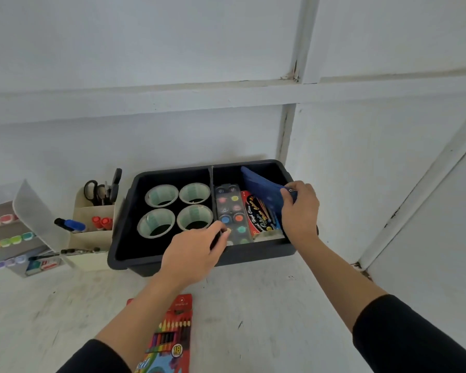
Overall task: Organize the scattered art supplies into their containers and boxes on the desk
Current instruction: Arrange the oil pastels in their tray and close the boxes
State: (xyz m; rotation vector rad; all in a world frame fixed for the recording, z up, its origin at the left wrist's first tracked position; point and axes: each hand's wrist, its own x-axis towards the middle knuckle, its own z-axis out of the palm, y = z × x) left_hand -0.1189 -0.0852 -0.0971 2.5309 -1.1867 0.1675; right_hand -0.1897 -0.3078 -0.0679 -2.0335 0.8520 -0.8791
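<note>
Blue pouch (261,187) tilted in right compartment of black bin (172,261), right hand (300,208) clamped on its edge, likely slotting it upright beside crayon box (258,214). Left hand (194,251) curled at paint palette (232,208) near end, probably steadying; grip unclear. Pencil box (172,332) on desk, unsorted.

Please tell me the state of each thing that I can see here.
Black plastic bin, open, divided in two.
Four grey-green tape rolls, flat, left compartment.
Watercolour paint palette, flat, right compartment.
Red-and-black box, flat, right compartment.
Flat blue pouch, tilted, gripped by right hand.
Left hand, at grey divider, grip unclear.
Red coloured-pencil box, lying on desk, outside bin.
</note>
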